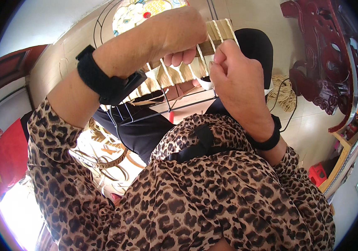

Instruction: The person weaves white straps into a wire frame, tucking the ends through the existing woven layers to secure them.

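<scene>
A black wire frame (158, 109) rests across my lap. Over it lies a straw-coloured woven panel (174, 75), crossed by several pale twisted cords (200, 54). Reaching across from the left, my left hand (183, 31) is closed above the panel, its fingers curled under and anything in them hidden. Close by at the right end, my right hand (239, 71) is closed in a pinch against the cords; what its fingertips hold cannot be made out. A white strip (205, 84) loops below the panel's edge, between the hands.
A round floral seat (145, 14) stands beyond the frame. Carved dark red wooden furniture (325, 58) is on the right, with a bundle of straw strands (284, 93) and a black cable (289, 113) on the floor beside it. Red cloth (7, 154) hangs at the left.
</scene>
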A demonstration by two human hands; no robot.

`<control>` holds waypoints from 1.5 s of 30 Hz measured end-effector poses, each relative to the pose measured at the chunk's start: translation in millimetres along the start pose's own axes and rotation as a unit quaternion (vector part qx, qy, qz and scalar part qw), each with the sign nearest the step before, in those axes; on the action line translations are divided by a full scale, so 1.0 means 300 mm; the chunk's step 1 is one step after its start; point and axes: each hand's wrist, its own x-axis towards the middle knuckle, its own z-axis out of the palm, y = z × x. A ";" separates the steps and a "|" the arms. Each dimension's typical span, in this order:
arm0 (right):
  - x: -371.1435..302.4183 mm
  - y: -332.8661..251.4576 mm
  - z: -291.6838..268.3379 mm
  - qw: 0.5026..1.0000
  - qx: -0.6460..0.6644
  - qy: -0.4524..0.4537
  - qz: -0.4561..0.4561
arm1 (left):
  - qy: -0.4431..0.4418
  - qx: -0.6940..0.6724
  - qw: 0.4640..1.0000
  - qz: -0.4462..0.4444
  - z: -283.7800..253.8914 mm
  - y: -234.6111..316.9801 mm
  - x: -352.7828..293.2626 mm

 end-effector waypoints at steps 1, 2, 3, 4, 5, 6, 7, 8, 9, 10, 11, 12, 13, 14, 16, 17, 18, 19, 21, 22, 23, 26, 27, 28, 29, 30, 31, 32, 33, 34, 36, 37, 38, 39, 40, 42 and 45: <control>0.004 -0.006 0.006 1.000 0.001 0.002 -0.001 | -0.003 0.020 1.000 -0.015 -0.002 0.003 -0.007; 0.009 -0.009 0.014 1.000 -0.015 0.004 -0.004 | -0.008 0.038 0.999 -0.029 -0.002 0.005 -0.009; 0.013 -0.008 0.018 0.999 -0.031 0.006 -0.008 | -0.009 0.040 0.999 -0.028 0.000 0.005 -0.011; 0.016 -0.002 0.019 0.999 -0.031 0.007 -0.007 | -0.001 0.044 0.999 -0.023 0.003 0.005 -0.013; 0.018 0.006 0.020 0.999 -0.031 0.013 -0.018 | 0.006 0.047 0.999 -0.017 0.005 0.007 -0.015; 0.018 0.012 0.017 0.999 -0.030 0.019 -0.030 | 0.005 0.048 0.999 -0.017 0.006 0.014 -0.016; 0.017 0.010 0.004 0.999 -0.030 0.020 -0.029 | 0.000 0.059 0.998 -0.018 0.005 0.025 -0.016; 0.015 0.002 -0.015 1.000 -0.020 -0.009 -0.011 | -0.005 0.068 0.997 -0.021 0.005 0.029 -0.018; 0.011 -0.005 -0.030 0.999 -0.010 -0.038 0.007 | -0.004 0.068 0.997 -0.022 0.003 0.024 -0.017; 0.007 -0.008 -0.039 0.999 -0.009 -0.039 0.006 | -0.011 0.060 0.998 -0.023 0.000 0.013 -0.013; 0.001 -0.011 -0.050 0.997 -0.039 -0.058 0.012 | -0.018 0.052 0.998 -0.023 -0.001 0.007 -0.010; -0.002 -0.012 -0.056 0.994 -0.068 -0.078 0.018 | -0.018 0.052 0.998 -0.022 -0.002 0.004 -0.008; -0.004 -0.005 -0.053 0.994 -0.068 -0.078 0.018 | -0.021 0.043 0.999 -0.023 -0.002 0.000 -0.006; -0.006 0.009 -0.044 0.995 -0.069 -0.068 0.004 | -0.024 0.033 0.999 -0.024 0.000 -0.001 -0.002; -0.002 0.016 -0.039 0.996 -0.070 -0.058 -0.010 | -0.018 0.031 0.999 -0.017 0.004 -0.001 0.003; 0.002 0.009 -0.037 0.996 -0.070 -0.056 -0.010 | -0.010 0.029 0.999 -0.012 0.004 0.000 0.002; 0.006 0.002 -0.034 0.996 -0.070 -0.055 -0.009 | -0.009 0.030 0.999 -0.013 0.005 0.003 0.000; 0.009 -0.005 -0.028 0.996 -0.069 -0.055 -0.010 | 0.001 0.042 0.999 -0.023 0.006 0.008 -0.005; 0.018 -0.019 -0.019 0.993 -0.110 -0.046 0.004 | 0.012 0.053 0.998 -0.031 0.005 0.016 -0.005; 0.024 -0.021 -0.016 0.993 -0.111 -0.046 0.003 | 0.017 0.078 0.996 -0.037 0.003 0.019 -0.001; 0.032 -0.020 -0.013 0.992 -0.123 -0.038 -0.016 | 0.022 0.102 0.994 -0.043 0.003 0.030 0.000; 0.053 -0.021 -0.014 0.990 -0.135 -0.028 -0.034 | 0.025 0.183 0.980 -0.068 -0.006 0.086 0.017; 0.058 -0.022 -0.016 0.990 -0.134 -0.026 -0.033 | 0.025 0.183 0.980 -0.069 -0.004 0.084 0.013; 0.060 -0.018 -0.017 0.990 -0.134 -0.026 -0.033 | 0.007 0.184 0.982 -0.047 0.002 0.081 0.007; 0.060 -0.013 -0.019 0.991 -0.127 -0.028 -0.036 | -0.011 0.184 0.982 -0.028 0.008 0.071 -0.003; 0.060 -0.007 -0.022 0.991 -0.121 -0.030 -0.037 | -0.029 0.185 0.982 -0.008 0.012 0.060 -0.009; 0.056 0.001 -0.031 0.992 -0.119 -0.032 -0.038 | -0.029 0.185 0.982 -0.010 0.020 0.026 -0.004; 0.050 0.008 -0.044 0.995 -0.082 -0.042 -0.024 | 0.007 0.201 0.976 0.078 0.026 -0.008 -0.004; 0.043 0.015 -0.055 0.998 -0.045 -0.052 -0.009 | 0.042 0.216 0.961 0.165 0.024 -0.036 0.001; 0.036 0.023 -0.062 0.998 -0.044 -0.054 -0.010 | 0.042 0.216 0.962 0.163 0.013 -0.060 0.012; 0.022 0.041 -0.082 0.997 -0.033 -0.072 -0.003 | 0.120 0.289 0.946 0.081 -0.013 -0.047 0.028; 0.016 0.046 -0.087 0.997 -0.034 -0.071 -0.001 | 0.163 0.296 0.931 0.140 -0.016 -0.076 0.042; 0.011 0.046 -0.090 0.997 -0.038 -0.071 -0.021 | 0.164 0.297 0.930 0.140 -0.019 -0.085 0.047; 0.008 0.045 -0.091 0.996 -0.043 -0.070 -0.042 | 0.183 0.330 0.910 0.168 -0.022 -0.092 0.052; 0.007 0.043 -0.090 0.996 -0.042 -0.070 -0.044 | 0.202 0.363 0.888 0.196 -0.025 -0.098 0.056; 0.007 0.043 -0.085 0.993 -0.062 -0.047 -0.091 | 0.204 0.353 0.898 0.164 -0.031 -0.088 0.060; 0.029 0.053 -0.098 0.994 -0.033 -0.064 -0.083 | 0.209 0.319 0.908 0.171 -0.039 -0.098 0.062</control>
